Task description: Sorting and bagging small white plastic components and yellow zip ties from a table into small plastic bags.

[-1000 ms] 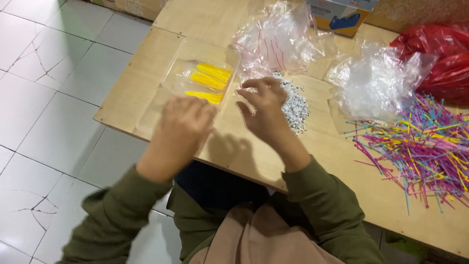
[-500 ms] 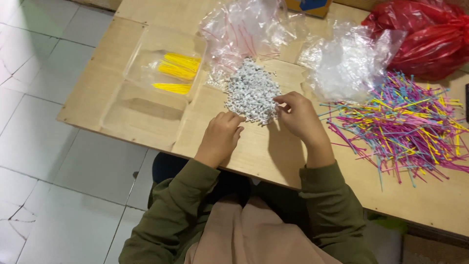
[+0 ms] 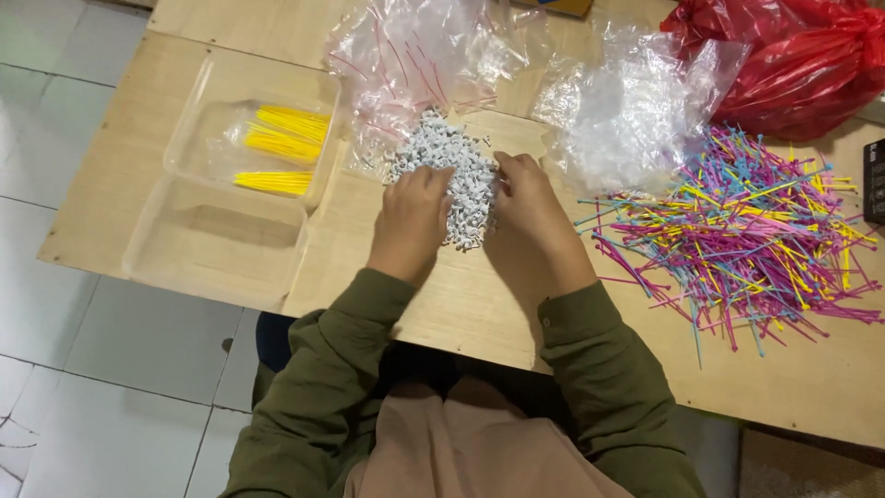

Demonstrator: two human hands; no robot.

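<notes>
A heap of small white clips [image 3: 449, 164] lies in the middle of the wooden table [image 3: 461, 304]. My left hand [image 3: 412, 221] rests on the heap's near left side, fingers curled into the pieces. My right hand [image 3: 527, 208] lies on its right side, fingers bent against the heap. Whether either hand holds any clips is hidden by the fingers. A clear plastic tray [image 3: 217, 242] with yellow cable ties [image 3: 277, 146] in its far compartment stands to the left.
A spread of multicoloured cable ties [image 3: 749, 231] covers the table's right part. Clear plastic bags [image 3: 419, 55] and another bunch of them [image 3: 636, 111] lie behind the heap. A red bag [image 3: 802, 65] sits at the back right. White floor tiles [image 3: 83, 369] lie left.
Both hands moved from near the tray onto the white clip heap, closing in on it from both sides. The view has shifted left and down.
</notes>
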